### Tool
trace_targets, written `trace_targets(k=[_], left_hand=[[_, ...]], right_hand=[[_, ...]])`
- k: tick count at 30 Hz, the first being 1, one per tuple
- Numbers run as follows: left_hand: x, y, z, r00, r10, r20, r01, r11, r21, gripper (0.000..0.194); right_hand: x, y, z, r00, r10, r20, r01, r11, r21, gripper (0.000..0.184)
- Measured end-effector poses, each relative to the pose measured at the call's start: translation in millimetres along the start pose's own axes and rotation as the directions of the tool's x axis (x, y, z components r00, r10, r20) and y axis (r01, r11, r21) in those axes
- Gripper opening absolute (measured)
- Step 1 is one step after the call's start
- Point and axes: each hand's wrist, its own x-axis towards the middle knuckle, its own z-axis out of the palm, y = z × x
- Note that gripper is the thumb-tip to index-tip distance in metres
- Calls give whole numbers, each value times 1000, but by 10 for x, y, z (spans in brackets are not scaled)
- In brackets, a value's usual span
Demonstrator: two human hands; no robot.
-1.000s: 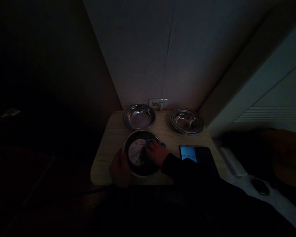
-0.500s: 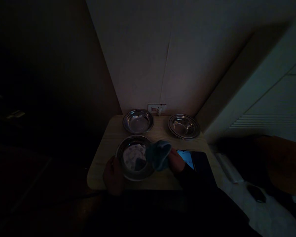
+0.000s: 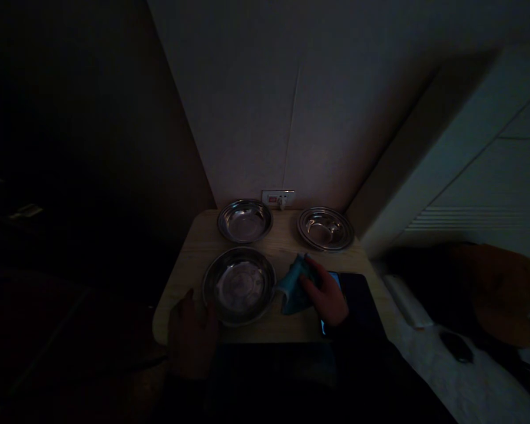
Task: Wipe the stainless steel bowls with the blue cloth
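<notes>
A shiny metal dish (image 3: 241, 285) lies on the small wooden table in front of me. Beside its lower left rim is my left hand (image 3: 192, 335), thumb and fingers apart and holding nothing. The thumb is close to the rim; whether it touches I cannot tell in the dim light. My right hand (image 3: 327, 294) pinches a crumpled teal cloth (image 3: 295, 294) just right of the dish, above the table. Partly hidden under that hand is a phone with a lit screen (image 3: 337, 277).
Another metal dish (image 3: 245, 221) sits at the back left of the table (image 3: 181, 277), and stacked metal dishes (image 3: 325, 228) at the back right. A wall socket (image 3: 278, 198) with a plug is behind them. A dark flat case (image 3: 360, 303) lies at the right edge.
My left hand has let go of the dish's rim and moved down and left, its fingers spreading. My right hand has drawn the cloth rightward off the dish, now covering more of the phone.
</notes>
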Motion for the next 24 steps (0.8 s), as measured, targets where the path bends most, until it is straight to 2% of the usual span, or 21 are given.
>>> trace_targets(k=[2,3,4,6,7,8,10,13,14,16,20,21,22,23,24], left_hand=[[-140,133,-25,999,47,-10,-47,997,-60,48],[-213,211,-23,993,95,75,-85,989,-125,45],[-281,293,-10,962,156,224,-83,949,-303,47],[-384,455,43,833,238,500,71,850,-521,61],[-412,525,79,781,269,564,109,830,-546,69],[-424,581,117,768,256,587,135,831,-540,71],[-414,647,192,754,212,622,206,823,-529,61],[-383,658,283,730,140,669,316,799,-512,48],[-385,656,304,728,126,674,324,803,-500,46],[-412,666,321,754,117,647,276,837,-473,46],[-497,754,256,878,196,437,25,893,-450,56],[-508,775,232,893,227,388,-28,890,-456,59],[-513,790,213,891,264,370,-61,876,-479,60],[-513,796,201,868,303,393,-58,848,-526,60],[-510,793,200,824,337,455,-3,806,-592,59]], right_hand=[[-49,-31,20,999,-39,-27,39,999,-4,58],[-79,-54,34,997,-65,-32,65,998,3,58],[-114,-83,49,995,-91,-30,92,996,19,58],[-198,-160,68,991,-135,-11,135,988,80,58],[-244,-204,68,989,-150,6,148,981,126,58],[-288,-247,60,987,-158,27,150,972,181,58],[-362,-319,19,988,-146,50,125,947,296,54],[-408,-361,-79,996,-84,-9,78,888,453,43],[-408,-359,-113,997,-65,-43,78,871,485,41],[-395,-347,-174,993,-53,-109,100,863,495,39],[-395,-373,-233,959,-111,-261,195,927,320,32],[-411,-399,-230,946,-137,-295,220,938,269,31],[-436,-431,-217,935,-167,-314,244,943,225,30],[-470,-468,-197,928,-203,-313,271,944,190,31],[-513,-510,-168,926,-245,-286,300,939,166,34]])
